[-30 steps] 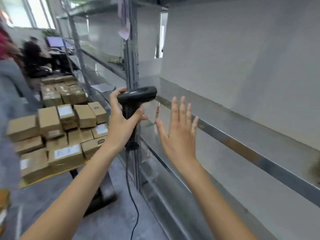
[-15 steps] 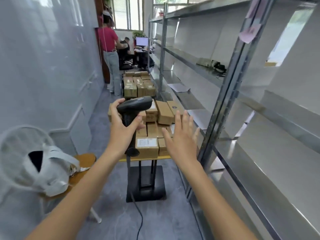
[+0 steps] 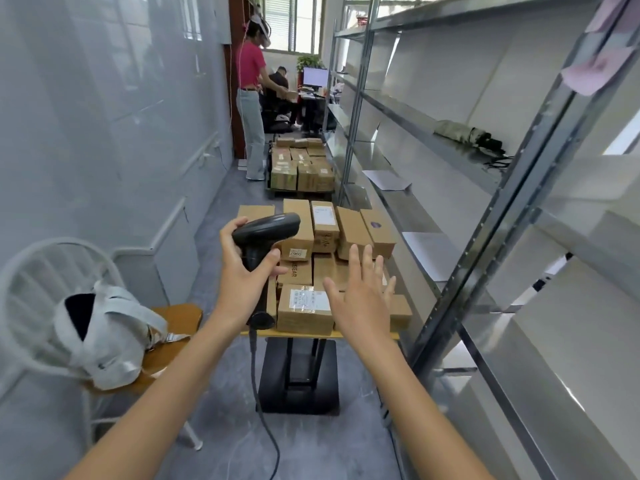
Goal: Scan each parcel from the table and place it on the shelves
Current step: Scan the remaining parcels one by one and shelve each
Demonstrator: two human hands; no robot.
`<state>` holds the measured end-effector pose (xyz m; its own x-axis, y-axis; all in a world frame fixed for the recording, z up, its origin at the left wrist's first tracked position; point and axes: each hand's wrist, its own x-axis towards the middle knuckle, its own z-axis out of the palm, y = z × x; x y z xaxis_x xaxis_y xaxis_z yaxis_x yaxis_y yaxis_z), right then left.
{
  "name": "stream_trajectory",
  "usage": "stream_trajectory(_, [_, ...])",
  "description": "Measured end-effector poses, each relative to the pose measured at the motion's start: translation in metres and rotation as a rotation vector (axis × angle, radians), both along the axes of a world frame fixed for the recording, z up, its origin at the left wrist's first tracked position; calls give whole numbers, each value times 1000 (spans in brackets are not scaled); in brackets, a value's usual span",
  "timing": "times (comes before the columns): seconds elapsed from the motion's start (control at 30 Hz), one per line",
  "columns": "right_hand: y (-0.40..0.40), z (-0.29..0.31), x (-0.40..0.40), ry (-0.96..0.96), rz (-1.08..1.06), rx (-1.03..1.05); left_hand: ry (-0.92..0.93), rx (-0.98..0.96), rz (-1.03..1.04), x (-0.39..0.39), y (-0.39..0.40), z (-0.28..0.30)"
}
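Observation:
My left hand grips the handle of a black corded barcode scanner, held upright in front of me. My right hand is open with fingers spread, hovering above the near parcels and holding nothing. Several brown cardboard parcels with white labels are stacked on a small yellow-edged table on a black pedestal. Grey metal shelves run along the right side.
A white chair with a pale bag stands at the left. A second cart of boxes sits further down the aisle, next to a standing person. A folded umbrella and papers lie on the shelves.
My view has swung left from the shelf to the aisle and parcel table. My right hand, still spread, now hovers over the near parcels. The scanner stays gripped in my left hand.

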<state>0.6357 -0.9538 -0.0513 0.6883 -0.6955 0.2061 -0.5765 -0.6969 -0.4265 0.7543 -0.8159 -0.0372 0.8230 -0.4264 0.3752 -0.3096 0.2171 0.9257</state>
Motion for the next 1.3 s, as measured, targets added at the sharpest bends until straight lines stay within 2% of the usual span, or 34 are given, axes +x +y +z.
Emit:
stream_trajectory(0.47, [-78, 2, 94, 65, 300, 41, 12, -32, 291, 79, -43, -12])
stream_trajectory(0.8, [-74, -45, 190, 109, 450, 145, -23, 76, 420, 148, -66, -33])
stream_trajectory(1.1, [-91, -86, 316, 125, 360, 267, 99, 167, 414, 264, -69, -84])
stream_trajectory(1.3, [-94, -105, 408, 179, 255, 260, 142, 194, 352, 342, -83, -101])
